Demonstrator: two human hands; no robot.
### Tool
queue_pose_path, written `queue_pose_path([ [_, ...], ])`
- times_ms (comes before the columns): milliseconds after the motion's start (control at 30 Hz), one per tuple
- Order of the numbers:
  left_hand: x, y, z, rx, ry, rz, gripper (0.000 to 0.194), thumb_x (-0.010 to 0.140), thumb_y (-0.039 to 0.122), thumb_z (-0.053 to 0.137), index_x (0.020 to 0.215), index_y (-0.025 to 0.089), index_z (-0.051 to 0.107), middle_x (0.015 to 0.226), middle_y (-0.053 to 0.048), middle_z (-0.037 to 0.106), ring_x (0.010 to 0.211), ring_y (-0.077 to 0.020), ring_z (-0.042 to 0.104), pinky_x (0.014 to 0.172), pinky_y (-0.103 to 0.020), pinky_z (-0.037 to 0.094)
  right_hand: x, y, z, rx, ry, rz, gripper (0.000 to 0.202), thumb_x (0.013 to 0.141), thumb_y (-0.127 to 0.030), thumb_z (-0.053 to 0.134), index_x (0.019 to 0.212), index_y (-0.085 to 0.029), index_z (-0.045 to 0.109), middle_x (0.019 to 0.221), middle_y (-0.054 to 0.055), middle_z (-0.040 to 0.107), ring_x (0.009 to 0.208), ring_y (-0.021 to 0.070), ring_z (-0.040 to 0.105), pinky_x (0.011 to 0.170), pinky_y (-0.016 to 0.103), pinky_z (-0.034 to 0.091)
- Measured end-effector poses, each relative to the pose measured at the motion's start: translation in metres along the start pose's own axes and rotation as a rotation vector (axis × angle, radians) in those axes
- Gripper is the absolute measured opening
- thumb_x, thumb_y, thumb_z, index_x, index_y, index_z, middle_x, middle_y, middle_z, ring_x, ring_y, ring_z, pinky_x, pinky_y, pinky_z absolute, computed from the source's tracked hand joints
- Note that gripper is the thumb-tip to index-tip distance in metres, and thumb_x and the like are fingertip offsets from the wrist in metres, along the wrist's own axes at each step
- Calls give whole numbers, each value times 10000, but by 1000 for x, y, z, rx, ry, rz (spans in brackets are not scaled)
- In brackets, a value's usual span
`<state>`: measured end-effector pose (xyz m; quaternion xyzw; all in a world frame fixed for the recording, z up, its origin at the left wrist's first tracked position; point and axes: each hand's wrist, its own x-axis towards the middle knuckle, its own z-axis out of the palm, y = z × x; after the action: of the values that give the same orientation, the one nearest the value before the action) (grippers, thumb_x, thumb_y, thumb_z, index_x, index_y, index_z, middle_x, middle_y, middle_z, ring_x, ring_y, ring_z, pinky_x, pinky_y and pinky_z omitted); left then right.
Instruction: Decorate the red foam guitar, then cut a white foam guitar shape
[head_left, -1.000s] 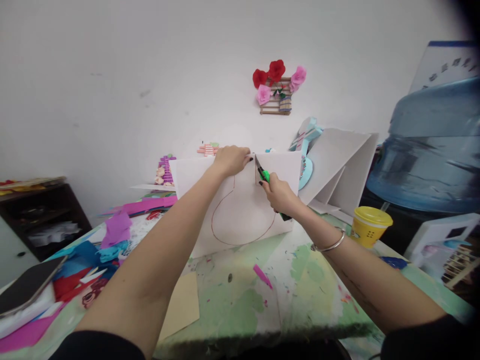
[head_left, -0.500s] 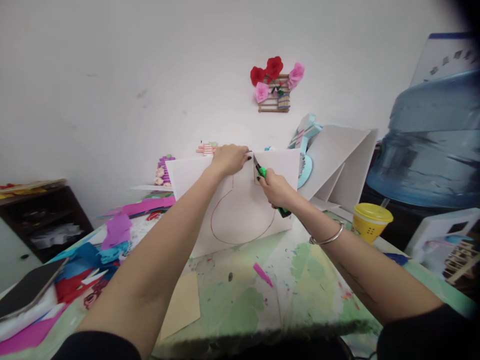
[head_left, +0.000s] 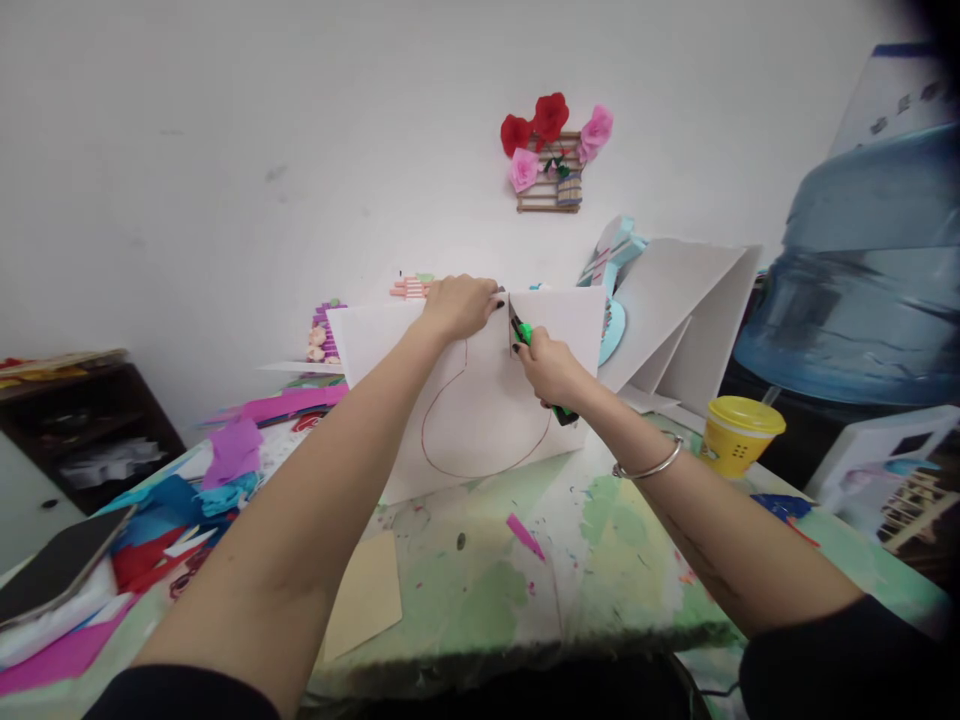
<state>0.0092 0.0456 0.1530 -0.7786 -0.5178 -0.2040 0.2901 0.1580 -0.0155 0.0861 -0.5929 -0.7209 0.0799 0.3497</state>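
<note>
A white board stands upright on the table, with a rounded outline drawn on it in reddish-brown line. My left hand grips the board's top edge near its middle, fingers over the back and the thumb in front. In my right hand is a green and black utility knife. Its blade meets the board along a vertical line just below the top edge, right of my left hand. My right hand's fingers wrap round the knife's handle, which pokes out below the palm.
Coloured paper scraps and a dark flat case lie at left. A tan sheet and a pink strip lie in front of the board. Folded white boards, a yellow cup and a large water bottle stand at right.
The view has shifted slightly. The knife stays at the board's top, with its blade still against the vertical line; both hands keep their grips.
</note>
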Motion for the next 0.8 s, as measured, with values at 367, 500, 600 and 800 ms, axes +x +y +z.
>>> queue_pose_path([
  [367, 2, -1, 2, -4, 4, 14, 364, 902, 388, 356, 1045, 230, 652, 1002, -118, 675, 940, -295, 602, 779, -410, 415, -6, 0, 6, -27, -12, 39, 125, 964, -309, 302, 980, -190, 337, 858, 150, 601, 632, 236, 594, 549, 363, 490],
  [500, 1, -1, 2, -6, 3, 9, 366, 901, 394, 360, 1059, 234, 648, 985, -120, 672, 922, -294, 604, 777, -414, 415, -8, 3, 11, -21, -10, 30, 137, 965, -313, 289, 985, -184, 330, 846, 160, 606, 626, 242, 591, 532, 359, 483],
  [600, 1, -1, 1, -9, 0, 6, 362, 901, 391, 362, 1074, 242, 643, 983, -119, 667, 927, -294, 601, 776, -415, 413, -9, 5, 14, -36, -4, 22, 145, 967, -312, 281, 995, -178, 327, 836, 165, 609, 615, 238, 586, 525, 349, 478],
  [800, 1, 0, 1, -11, -6, -3, 363, 901, 398, 363, 1071, 245, 645, 993, -112, 665, 934, -288, 595, 786, -413, 408, -9, 12, 20, -67, 20, -1, 141, 962, -302, 289, 999, -177, 341, 843, 173, 612, 618, 244, 579, 533, 348, 463],
])
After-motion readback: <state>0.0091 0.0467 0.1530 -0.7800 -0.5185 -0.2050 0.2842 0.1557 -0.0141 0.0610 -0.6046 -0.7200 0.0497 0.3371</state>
